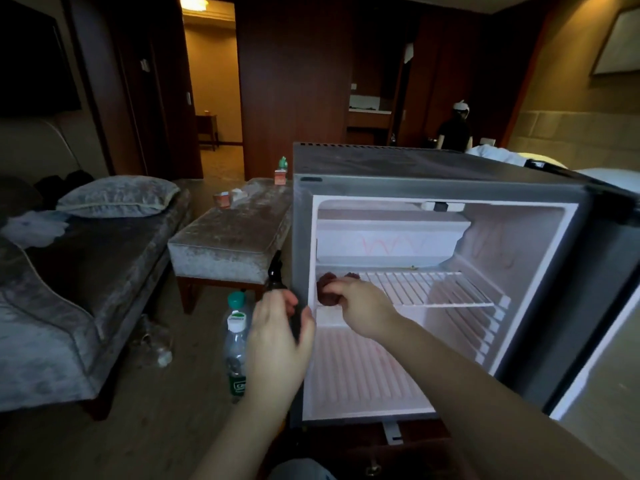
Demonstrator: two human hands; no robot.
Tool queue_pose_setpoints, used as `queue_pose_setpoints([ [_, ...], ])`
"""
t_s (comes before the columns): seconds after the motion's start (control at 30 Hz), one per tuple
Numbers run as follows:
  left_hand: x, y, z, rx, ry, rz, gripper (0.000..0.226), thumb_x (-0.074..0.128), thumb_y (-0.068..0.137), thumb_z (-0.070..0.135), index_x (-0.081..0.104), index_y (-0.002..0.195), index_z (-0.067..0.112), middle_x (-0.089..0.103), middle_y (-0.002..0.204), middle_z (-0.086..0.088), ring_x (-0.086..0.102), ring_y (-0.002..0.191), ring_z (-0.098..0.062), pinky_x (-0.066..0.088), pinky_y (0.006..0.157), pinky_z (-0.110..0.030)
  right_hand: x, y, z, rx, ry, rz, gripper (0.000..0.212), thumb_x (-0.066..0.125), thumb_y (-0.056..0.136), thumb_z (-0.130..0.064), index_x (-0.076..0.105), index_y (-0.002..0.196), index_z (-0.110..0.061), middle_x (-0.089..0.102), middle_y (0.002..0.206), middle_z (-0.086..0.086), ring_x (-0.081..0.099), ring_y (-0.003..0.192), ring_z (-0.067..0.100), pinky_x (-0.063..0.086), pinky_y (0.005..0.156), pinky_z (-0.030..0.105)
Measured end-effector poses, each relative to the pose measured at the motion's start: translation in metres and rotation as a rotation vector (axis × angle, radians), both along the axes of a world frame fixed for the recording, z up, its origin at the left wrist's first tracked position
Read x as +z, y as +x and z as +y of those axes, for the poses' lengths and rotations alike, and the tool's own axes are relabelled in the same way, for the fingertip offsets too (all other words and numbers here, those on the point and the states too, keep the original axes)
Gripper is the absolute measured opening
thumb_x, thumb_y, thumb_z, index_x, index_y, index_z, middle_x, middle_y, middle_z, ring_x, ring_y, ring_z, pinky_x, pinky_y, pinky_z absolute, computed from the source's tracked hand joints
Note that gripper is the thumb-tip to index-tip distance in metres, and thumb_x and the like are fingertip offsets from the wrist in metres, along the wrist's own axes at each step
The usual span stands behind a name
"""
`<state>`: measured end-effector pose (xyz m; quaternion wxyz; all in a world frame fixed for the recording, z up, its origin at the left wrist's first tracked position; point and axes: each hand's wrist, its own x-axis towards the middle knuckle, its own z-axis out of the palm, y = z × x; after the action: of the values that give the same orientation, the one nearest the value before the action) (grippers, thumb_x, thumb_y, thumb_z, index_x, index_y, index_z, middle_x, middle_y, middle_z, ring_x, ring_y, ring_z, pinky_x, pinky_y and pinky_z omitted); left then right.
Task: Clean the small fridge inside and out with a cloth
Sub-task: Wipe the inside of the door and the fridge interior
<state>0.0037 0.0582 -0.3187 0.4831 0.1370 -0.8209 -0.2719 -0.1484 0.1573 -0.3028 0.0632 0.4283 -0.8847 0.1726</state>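
the right hand point(360, 303) has its fingers curled over a dark red cloth point(326, 292) and presses it onto the left end of the wire shelf point(433, 289) inside the fridge point(381, 188). the cloth sits at about eleven o'clock from the knuckles, close to the left inner wall. the shelf's long axis runs nine to three o'clock, so the open run for a wipe looks to be toward three, along bare white bars. the freezer box point(391, 237) hangs just above, leaving little height.

the left hand point(277, 337) hovers outside by the fridge's left front edge, at seven o'clock from the cloth, fingers loosely bent near a dark spray head point(275, 273); i cannot tell whether it holds it. the right hand is nearer the work. water bottles point(237, 341) stand on the floor just beside the left hand. the door point(588, 375) stands wide at three o'clock.
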Motion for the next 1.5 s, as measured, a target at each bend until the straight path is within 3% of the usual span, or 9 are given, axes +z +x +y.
queue_pose_setpoints([
  [0.17, -0.039, -0.001, 0.01, -0.089, -0.026, -0.14, 0.018, 0.065, 0.078, 0.009, 0.054, 0.089, 0.018, 0.052, 0.083, 0.008, 0.049, 0.078, -0.009, 0.033, 0.068, -0.019, 0.003, 0.015, 0.013, 0.025, 0.018, 0.046, 0.052, 0.045, 0.088, 0.001, 0.059, 0.129, -0.027, 0.056, 0.132, -0.006, 0.05, 0.118, 0.019, 0.039, 0.089, 0.025],
  [0.33, -0.038, -0.001, 0.028, -0.156, -0.102, -0.249, 0.02, 0.041, 0.08, 0.031, 0.055, 0.091, 0.023, 0.053, 0.09, 0.01, 0.049, 0.085, -0.008, 0.041, 0.071, -0.021, 0.005, -0.031, -0.018, -0.071, 0.046, -0.038, 0.048, 0.044, 0.094, -0.008, 0.056, 0.131, -0.037, 0.06, 0.131, -0.003, 0.057, 0.114, 0.025, 0.047, 0.093, 0.031],
  [0.53, -0.034, -0.001, 0.033, -0.217, -0.198, -0.277, 0.018, 0.043, 0.079, 0.03, 0.058, 0.087, 0.025, 0.052, 0.09, 0.012, 0.05, 0.085, -0.004, 0.041, 0.07, -0.016, 0.01, -0.028, -0.028, -0.128, 0.058, -0.003, 0.047, 0.04, 0.096, -0.007, 0.053, 0.135, -0.029, 0.057, 0.133, 0.004, 0.056, 0.114, 0.03, 0.043, 0.09, 0.03],
  [0.77, -0.013, -0.032, 0.038, -0.285, -0.172, -0.206, 0.032, 0.031, 0.08, 0.022, 0.06, 0.09, 0.014, 0.058, 0.092, 0.001, 0.055, 0.088, -0.016, 0.047, 0.075, -0.028, 0.019, 0.011, 0.045, 0.14, 0.118, 0.03, 0.032, 0.049, 0.081, 0.0, 0.064, 0.09, -0.026, 0.064, 0.103, -0.002, 0.058, 0.096, 0.021, 0.049, 0.08, 0.034],
  [0.9, 0.01, -0.077, 0.041, -0.194, -0.134, -0.155, 0.027, 0.033, 0.08, 0.02, 0.059, 0.083, 0.01, 0.058, 0.084, -0.007, 0.057, 0.079, -0.025, 0.045, 0.068, -0.033, 0.006, -0.019, 0.071, -0.012, 0.014, 0.053, 0.046, 0.05, 0.086, -0.001, 0.065, 0.118, -0.03, 0.061, 0.124, -0.012, 0.056, 0.11, 0.016, 0.048, 0.087, 0.03],
  [1.07, 0.024, -0.147, 0.022, -0.059, -0.141, -0.605, 0.031, 0.04, 0.091, 0.007, 0.054, 0.118, 0.005, 0.055, 0.121, -0.012, 0.05, 0.113, -0.031, 0.041, 0.096, -0.037, 0.0, -0.037, 0.059, 0.034, -0.02, -0.037, 0.034, 0.048, 0.093, -0.006, 0.067, 0.116, -0.024, 0.064, 0.122, -0.011, 0.055, 0.109, 0.014, 0.038, 0.083, 0.019],
  [1.17, 0.016, -0.166, 0.016, 0.041, -0.249, -0.782, 0.029, 0.042, 0.09, 0.007, 0.055, 0.117, 0.007, 0.059, 0.121, -0.012, 0.054, 0.111, -0.028, 0.041, 0.093, -0.033, 0.0, -0.062, 0.039, -0.024, -0.004, -0.048, 0.042, 0.046, 0.09, -0.004, 0.065, 0.118, -0.028, 0.062, 0.126, -0.01, 0.056, 0.113, 0.018, 0.04, 0.087, 0.021],
  [1.27, 0.01, -0.172, 0.013, 0.076, -0.303, -0.811, 0.029, 0.04, 0.091, 0.011, 0.057, 0.114, 0.009, 0.062, 0.119, -0.011, 0.058, 0.108, -0.027, 0.042, 0.091, -0.031, 0.002, -0.079, 0.024, -0.099, 0.015, -0.092, 0.049, 0.043, 0.09, -0.004, 0.061, 0.125, -0.033, 0.06, 0.129, -0.009, 0.056, 0.115, 0.021, 0.047, 0.093, 0.03],
  [1.5, 0.012, -0.169, 0.014, 0.104, -0.354, -0.868, 0.027, 0.045, 0.089, 0.01, 0.057, 0.114, 0.01, 0.061, 0.119, -0.011, 0.057, 0.11, -0.027, 0.043, 0.092, -0.032, -0.004, -0.042, 0.049, -0.075, -0.005, -0.04, 0.051, 0.048, 0.085, 0.0, 0.06, 0.128, -0.024, 0.056, 0.134, -0.004, 0.052, 0.119, 0.021, 0.043, 0.096, 0.029],
])
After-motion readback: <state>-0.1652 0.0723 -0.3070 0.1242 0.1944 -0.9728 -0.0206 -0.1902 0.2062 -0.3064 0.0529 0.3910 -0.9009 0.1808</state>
